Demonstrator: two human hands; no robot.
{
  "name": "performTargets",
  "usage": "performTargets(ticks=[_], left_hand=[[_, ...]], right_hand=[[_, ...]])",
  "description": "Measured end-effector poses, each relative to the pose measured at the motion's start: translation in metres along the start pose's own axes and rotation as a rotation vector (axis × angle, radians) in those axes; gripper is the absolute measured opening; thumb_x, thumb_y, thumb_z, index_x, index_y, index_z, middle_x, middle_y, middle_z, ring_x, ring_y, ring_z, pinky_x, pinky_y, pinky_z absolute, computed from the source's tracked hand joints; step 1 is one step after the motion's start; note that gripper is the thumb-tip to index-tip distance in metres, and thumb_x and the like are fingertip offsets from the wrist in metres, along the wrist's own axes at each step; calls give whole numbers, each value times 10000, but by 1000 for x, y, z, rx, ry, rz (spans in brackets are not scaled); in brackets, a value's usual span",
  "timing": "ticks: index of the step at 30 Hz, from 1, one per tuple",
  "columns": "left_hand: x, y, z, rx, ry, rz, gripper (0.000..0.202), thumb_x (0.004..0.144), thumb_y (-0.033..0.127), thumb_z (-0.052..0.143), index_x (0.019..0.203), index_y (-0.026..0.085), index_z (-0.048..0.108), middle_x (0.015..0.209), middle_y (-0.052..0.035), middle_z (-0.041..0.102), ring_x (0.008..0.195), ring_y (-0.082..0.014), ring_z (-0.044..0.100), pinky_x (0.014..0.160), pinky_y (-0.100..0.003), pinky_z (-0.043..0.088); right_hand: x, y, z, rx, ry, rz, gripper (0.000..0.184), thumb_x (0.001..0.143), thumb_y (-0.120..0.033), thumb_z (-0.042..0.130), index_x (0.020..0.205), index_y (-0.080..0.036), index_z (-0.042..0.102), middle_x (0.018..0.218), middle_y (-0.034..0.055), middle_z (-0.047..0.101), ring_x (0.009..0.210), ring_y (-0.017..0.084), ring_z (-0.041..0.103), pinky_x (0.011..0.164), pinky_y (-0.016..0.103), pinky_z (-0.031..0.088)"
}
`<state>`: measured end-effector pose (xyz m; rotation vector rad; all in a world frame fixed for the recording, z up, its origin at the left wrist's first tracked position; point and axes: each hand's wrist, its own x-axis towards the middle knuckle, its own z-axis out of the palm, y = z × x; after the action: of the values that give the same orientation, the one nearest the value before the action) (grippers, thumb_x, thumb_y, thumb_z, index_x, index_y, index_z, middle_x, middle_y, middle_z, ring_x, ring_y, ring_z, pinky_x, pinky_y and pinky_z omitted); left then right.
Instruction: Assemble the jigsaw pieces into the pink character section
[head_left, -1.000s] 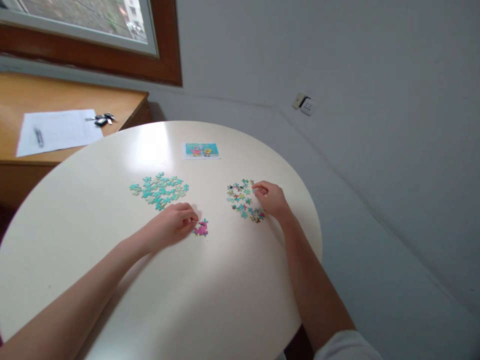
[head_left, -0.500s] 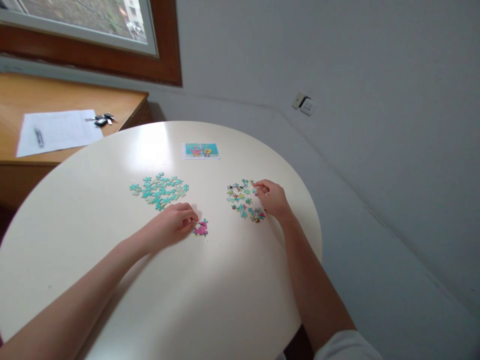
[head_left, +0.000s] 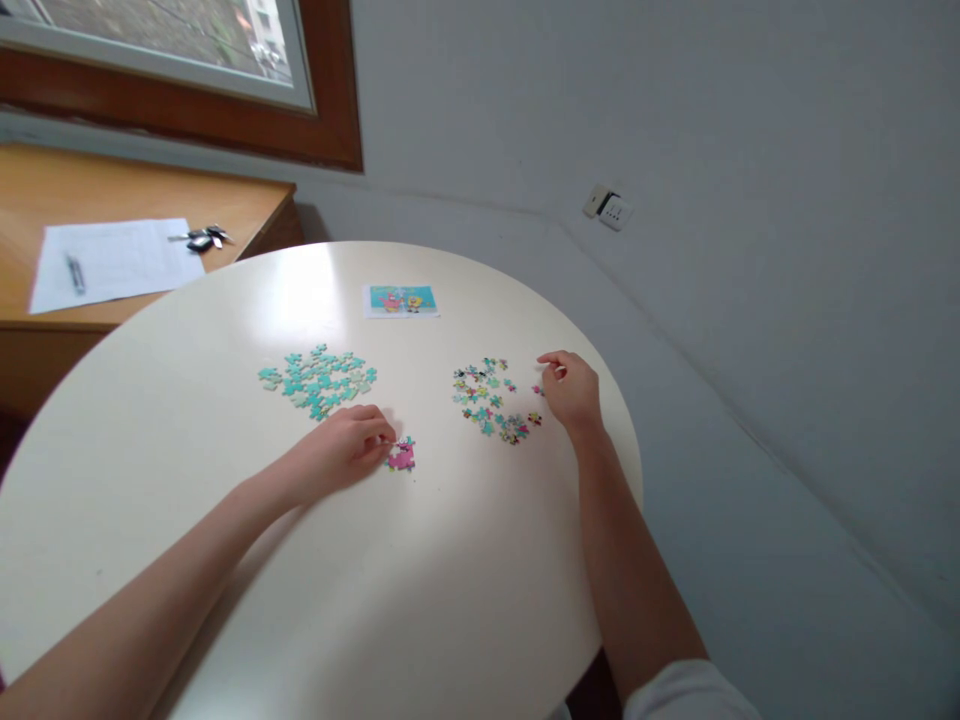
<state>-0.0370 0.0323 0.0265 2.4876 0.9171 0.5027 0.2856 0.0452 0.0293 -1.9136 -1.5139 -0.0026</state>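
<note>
On the round cream table (head_left: 420, 600) my left hand (head_left: 341, 450) rests with its fingers curled, the fingertips pinching the edge of a small pink joined cluster of puzzle pieces (head_left: 403, 456). My right hand (head_left: 573, 390) sits at the right side of a heap of mixed-colour pieces (head_left: 487, 398), fingers bent in a pinch; what lies between them is too small to name. A tiny pink piece (head_left: 537, 390) lies just left of that hand. A heap of teal pieces (head_left: 319, 380) is spread behind my left hand.
A small reference picture (head_left: 401, 300) lies at the far side of the table. To the left stands a wooden desk (head_left: 150, 200) with a sheet of paper (head_left: 112, 262), a pen and keys (head_left: 201, 238). The table's right edge runs close to my right hand.
My right hand has drawn away to the right from the top of the mixed heap towards the table's edge. The left hand has stayed on the pink cluster.
</note>
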Motion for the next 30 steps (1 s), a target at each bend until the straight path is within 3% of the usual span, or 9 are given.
performTargets(ticks=[11,16,23,30], left_hand=[[1,0,0,14,-6,-12,242,813,233,421,760,159,645,766,-55,606,620,-112,527,582,-208,424],[0,2,-2,12,-15,-4,244,819,234,421,766,154,645,763,-59,603,627,-117,532,591,-214,427],[0,-1,0,14,-12,1,222,817,222,434,773,156,642,773,-59,603,641,-125,535,596,-213,422],[0,-1,1,2,7,12,224,815,217,432,757,157,640,756,-50,595,619,-115,525,583,-206,415]], right_hand=[[1,10,-5,-93,12,74,310,707,-149,419,851,-173,693,716,60,645,573,160,503,606,293,406],[0,14,-3,-170,-64,99,316,683,-133,441,836,-200,710,667,54,640,580,165,506,569,281,382],[-1,6,-5,-204,-177,140,336,717,-118,432,889,-182,713,759,74,676,684,193,577,673,306,429],[-1,-3,-13,-293,-228,283,378,716,-100,443,968,-223,697,1034,56,679,922,195,619,795,291,458]])
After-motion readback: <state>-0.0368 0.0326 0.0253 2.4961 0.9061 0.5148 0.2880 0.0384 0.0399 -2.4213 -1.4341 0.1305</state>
